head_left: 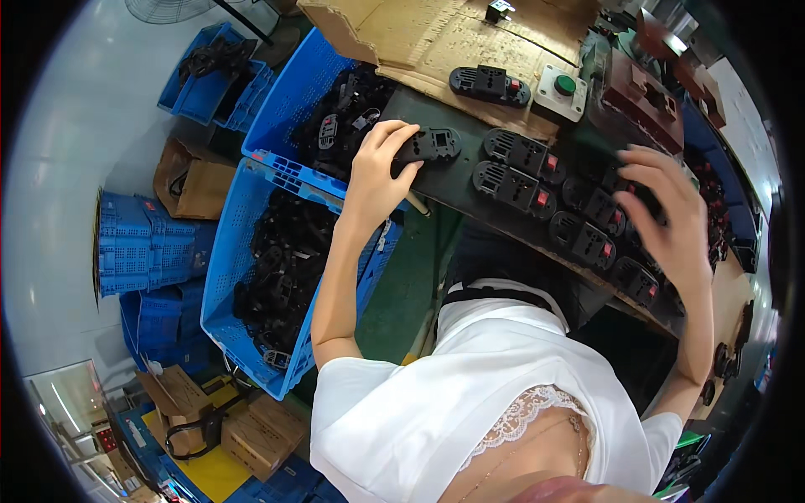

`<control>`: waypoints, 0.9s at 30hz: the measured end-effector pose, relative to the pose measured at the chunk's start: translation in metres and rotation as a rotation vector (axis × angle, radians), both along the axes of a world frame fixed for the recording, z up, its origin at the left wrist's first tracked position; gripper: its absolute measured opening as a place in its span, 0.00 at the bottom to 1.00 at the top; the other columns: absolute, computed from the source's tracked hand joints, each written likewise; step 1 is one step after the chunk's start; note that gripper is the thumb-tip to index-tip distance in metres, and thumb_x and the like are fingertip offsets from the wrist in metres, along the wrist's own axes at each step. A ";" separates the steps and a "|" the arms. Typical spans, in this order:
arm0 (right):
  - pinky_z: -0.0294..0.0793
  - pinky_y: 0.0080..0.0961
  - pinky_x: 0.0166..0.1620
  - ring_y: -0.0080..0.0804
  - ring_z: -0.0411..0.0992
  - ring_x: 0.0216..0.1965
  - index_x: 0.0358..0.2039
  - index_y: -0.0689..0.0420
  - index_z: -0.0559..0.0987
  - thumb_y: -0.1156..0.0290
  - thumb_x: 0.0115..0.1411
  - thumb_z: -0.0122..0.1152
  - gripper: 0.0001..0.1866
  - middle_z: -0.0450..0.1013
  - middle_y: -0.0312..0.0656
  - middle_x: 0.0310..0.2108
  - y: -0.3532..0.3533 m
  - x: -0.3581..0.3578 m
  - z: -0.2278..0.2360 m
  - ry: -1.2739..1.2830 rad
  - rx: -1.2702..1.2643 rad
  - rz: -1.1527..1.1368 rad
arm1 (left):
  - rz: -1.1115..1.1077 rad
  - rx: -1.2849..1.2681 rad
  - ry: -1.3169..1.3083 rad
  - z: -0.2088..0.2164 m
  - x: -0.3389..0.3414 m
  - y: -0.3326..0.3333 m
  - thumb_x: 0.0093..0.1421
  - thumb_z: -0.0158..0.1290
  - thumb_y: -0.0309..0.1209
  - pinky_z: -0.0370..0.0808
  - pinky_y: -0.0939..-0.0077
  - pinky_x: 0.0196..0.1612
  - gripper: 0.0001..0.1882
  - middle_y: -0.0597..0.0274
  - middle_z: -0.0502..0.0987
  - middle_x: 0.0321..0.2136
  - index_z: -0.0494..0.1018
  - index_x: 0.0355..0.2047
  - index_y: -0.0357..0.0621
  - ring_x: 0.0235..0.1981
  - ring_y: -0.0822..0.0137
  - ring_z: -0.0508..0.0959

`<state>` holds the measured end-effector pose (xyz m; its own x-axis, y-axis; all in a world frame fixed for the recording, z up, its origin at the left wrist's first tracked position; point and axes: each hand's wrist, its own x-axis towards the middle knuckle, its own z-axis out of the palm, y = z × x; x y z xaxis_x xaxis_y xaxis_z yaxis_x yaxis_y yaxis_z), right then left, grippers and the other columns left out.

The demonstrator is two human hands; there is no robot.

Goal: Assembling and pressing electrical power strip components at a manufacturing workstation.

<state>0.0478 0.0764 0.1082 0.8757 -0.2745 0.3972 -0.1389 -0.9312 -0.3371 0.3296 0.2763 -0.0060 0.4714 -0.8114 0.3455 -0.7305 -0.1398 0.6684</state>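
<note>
My left hand (379,172) is closed on one end of a black oblong plastic housing (440,143) with small holes and a square opening. It holds the housing at the left end of the dark bench, beside the blue crates. On the right, my right hand (667,211) is raised over the bench with thumb and fingers apart, slightly blurred. No object shows between its fingers. Nearest to it are several black housings with red switches, such as this housing (580,240). Another housing (513,186) with a red switch lies in the middle of the bench.
A blue crate (220,277) full of black parts stands at the left, with a second blue crate (281,105) behind it. On cardboard at the far side sit a switch box (560,94) with a green button and another housing (489,85). A brown metal fixture (641,101) stands far right.
</note>
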 end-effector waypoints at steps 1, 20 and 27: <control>0.73 0.29 0.47 0.41 0.74 0.44 0.36 0.61 0.76 0.79 0.52 0.64 0.10 0.74 0.45 0.45 -0.004 -0.014 0.004 -0.006 -0.018 -0.057 | 0.008 0.008 -0.003 0.000 -0.001 0.005 0.47 0.58 0.20 0.71 0.65 0.50 0.23 0.52 0.71 0.44 0.72 0.46 0.36 0.47 0.52 0.72; 0.74 0.22 0.41 0.26 0.76 0.33 0.36 0.64 0.78 0.69 0.60 0.59 0.10 0.77 0.43 0.30 -0.146 -0.300 -0.057 -0.083 0.003 -0.998 | -0.076 0.111 -0.293 0.004 0.009 -0.009 0.51 0.55 0.18 0.69 0.64 0.54 0.18 0.50 0.73 0.46 0.70 0.44 0.37 0.49 0.51 0.73; 0.74 0.26 0.48 0.30 0.77 0.42 0.44 0.63 0.76 0.75 0.58 0.57 0.13 0.77 0.42 0.40 -0.178 -0.286 -0.088 -0.046 0.110 -0.919 | -0.121 0.166 -0.242 0.007 0.011 -0.010 0.51 0.59 0.24 0.69 0.62 0.54 0.16 0.53 0.73 0.46 0.71 0.41 0.38 0.48 0.51 0.73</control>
